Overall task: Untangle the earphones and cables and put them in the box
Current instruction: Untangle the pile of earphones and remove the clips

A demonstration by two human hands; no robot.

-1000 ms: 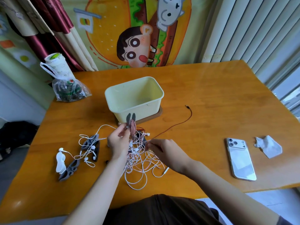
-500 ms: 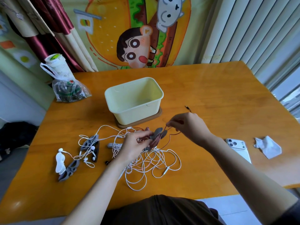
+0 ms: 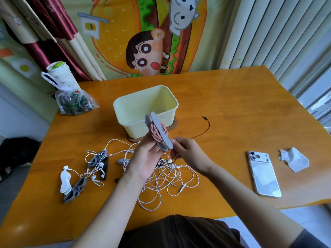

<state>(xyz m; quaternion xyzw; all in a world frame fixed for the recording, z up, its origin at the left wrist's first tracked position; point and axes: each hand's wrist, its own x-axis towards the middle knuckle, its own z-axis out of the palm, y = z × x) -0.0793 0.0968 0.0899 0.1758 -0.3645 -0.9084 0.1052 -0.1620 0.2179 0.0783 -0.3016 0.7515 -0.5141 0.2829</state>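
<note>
My left hand (image 3: 146,159) holds up a grey cable winder (image 3: 160,133) with a pink cable coiled round it, in front of the pale yellow box (image 3: 146,109). My right hand (image 3: 188,153) pinches the pink-red cable just right of the winder. That cable's free end (image 3: 206,122) trails away on the table to a black plug. A tangle of white earphone cables (image 3: 166,178) lies under both hands. More white earbuds (image 3: 100,169) and grey winders (image 3: 99,159) lie to the left.
A phone (image 3: 263,173) and a crumpled tissue (image 3: 293,159) lie at the right. A plastic bag (image 3: 73,101) with a cup stands at the back left. The box sits on a brown coaster. The table's front edge is near my body.
My left hand has lifted the winder upright in front of the box. My right hand has come back in from the right, close to the winder, and more pink cable sits on the winder.
</note>
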